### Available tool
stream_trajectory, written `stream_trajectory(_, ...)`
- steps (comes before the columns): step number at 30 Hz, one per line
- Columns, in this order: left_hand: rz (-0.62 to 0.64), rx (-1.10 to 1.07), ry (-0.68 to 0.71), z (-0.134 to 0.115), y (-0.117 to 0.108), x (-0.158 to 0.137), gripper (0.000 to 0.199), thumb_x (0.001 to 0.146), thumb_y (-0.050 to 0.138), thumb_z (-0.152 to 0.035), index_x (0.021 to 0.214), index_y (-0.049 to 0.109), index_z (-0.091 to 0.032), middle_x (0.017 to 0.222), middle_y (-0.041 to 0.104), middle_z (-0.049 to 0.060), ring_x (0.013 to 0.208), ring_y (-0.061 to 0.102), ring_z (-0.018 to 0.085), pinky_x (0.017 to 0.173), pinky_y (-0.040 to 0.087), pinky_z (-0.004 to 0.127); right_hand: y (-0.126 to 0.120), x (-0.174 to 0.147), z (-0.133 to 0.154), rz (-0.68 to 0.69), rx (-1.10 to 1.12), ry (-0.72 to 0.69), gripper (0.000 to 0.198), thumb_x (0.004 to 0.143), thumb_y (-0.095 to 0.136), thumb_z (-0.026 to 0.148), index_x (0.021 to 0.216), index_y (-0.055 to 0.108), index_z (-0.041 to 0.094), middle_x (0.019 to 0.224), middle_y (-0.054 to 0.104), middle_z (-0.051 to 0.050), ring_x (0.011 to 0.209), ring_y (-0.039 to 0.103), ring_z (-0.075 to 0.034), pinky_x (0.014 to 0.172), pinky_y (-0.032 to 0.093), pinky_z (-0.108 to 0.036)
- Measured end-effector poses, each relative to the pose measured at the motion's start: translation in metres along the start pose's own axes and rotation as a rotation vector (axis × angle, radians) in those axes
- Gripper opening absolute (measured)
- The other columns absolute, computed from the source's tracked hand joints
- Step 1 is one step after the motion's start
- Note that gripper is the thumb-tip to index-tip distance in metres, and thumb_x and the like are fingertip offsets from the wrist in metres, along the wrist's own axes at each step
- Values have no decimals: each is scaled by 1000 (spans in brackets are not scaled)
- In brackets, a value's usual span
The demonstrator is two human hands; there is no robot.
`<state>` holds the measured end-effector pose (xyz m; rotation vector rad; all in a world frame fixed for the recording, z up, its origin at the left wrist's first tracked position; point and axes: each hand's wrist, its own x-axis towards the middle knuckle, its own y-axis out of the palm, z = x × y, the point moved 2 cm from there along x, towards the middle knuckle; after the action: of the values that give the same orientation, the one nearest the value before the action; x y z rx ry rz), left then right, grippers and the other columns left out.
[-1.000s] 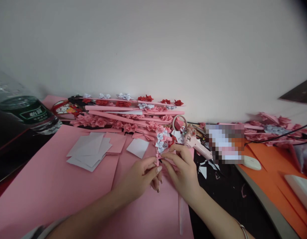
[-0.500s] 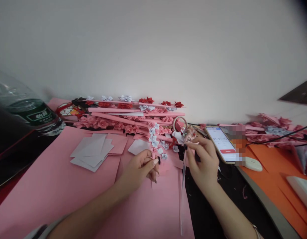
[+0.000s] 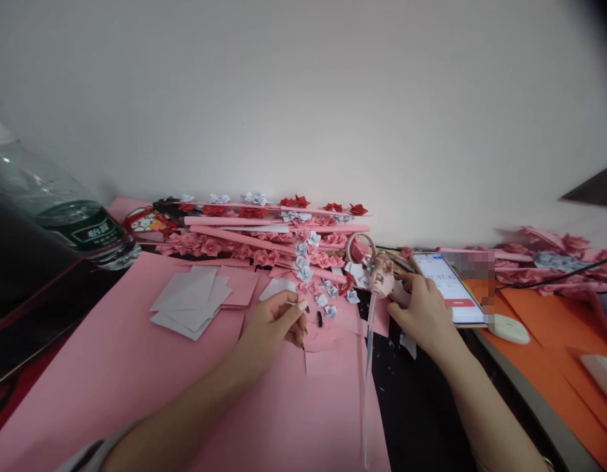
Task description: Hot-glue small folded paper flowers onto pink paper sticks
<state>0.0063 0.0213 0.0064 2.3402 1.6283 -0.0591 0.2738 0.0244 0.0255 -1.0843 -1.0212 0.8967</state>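
Since a second before, shifted away from the left hand (image 3: 271,324) to close around the pink glue gun (image 3: 382,280) beside the phone (image 3: 451,288): the right hand (image 3: 424,314), grip wrapped on its handle, clear glue stick (image 3: 367,380) trailing toward the camera. Left grip pinched on a flower-trimmed paper strip (image 3: 303,262), over the pink sheet (image 3: 136,367) on the worktop.
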Motion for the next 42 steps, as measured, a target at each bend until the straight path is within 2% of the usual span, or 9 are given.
stream_trajectory(3,0,24,45,0,-2,1,24,88,54,-37,75,51,-17,62,55,-5,50,52,7,53,45,21,1,1,-1,3,-14,-7,45,70,54,31,113,51,18,110,58,-14,102,54,-35,71,43,-46)
stream_trajectory(8,14,96,83,0,-5,3,23,89,50,-34,76,54,-16,65,54,-3,55,53,9,57,46,23,-7,-1,2,-124,-54,-111,47,72,56,32,117,49,20,111,58,-14,98,52,-35,71,42,-47)
stream_trajectory(16,69,206,90,0,-11,9,24,87,50,-37,74,56,-16,65,55,-2,55,54,10,58,47,24,-8,-1,-4,-136,-45,-92,46,72,57,35,115,52,20,109,57,-14,96,51,-34,71,41,-47)
stream_trajectory(19,59,251,73,-5,-15,9,27,85,52,-38,70,54,-16,61,53,-3,48,49,8,52,45,23,-15,0,-1,-252,78,-127,38,75,56,35,111,55,22,108,59,-11,98,52,-32,76,40,-47)
stream_trajectory(24,139,409,123,-14,-24,9,32,87,48,-41,65,49,-17,58,51,-4,43,43,6,46,38,20,-27,-7,9,-456,372,-325,24,81,51,25,103,58,20,101,63,-10,96,55,-27,82,42,-43)
stream_trajectory(30,212,499,168,-18,-30,9,32,86,50,-42,66,51,-17,59,50,-3,46,40,7,46,32,20,-25,-20,26,-339,622,-572,36,79,51,17,115,53,21,99,63,-7,93,58,-24,82,46,-40)
stream_trajectory(33,188,527,213,-22,-30,8,29,85,51,-41,68,53,-17,60,47,-3,52,41,9,49,32,20,-23,-20,25,-360,625,-533,35,79,51,18,114,54,21,96,65,-7,92,59,-24,83,46,-41)
stream_trajectory(38,68,527,251,-24,-38,7,24,90,43,-40,80,50,-20,53,33,-7,46,32,10,46,28,21,-18,-15,13,-462,610,-383,26,82,49,20,105,60,18,97,66,-8,87,61,-22,79,47,-38)
stream_trajectory(42,-6,523,286,-23,-42,8,24,92,37,-38,77,43,-21,54,33,-7,46,33,10,46,28,21,-12,-13,12,-459,625,-359,24,82,49,21,102,62,17,92,67,-8,85,61,-22,79,46,-38)
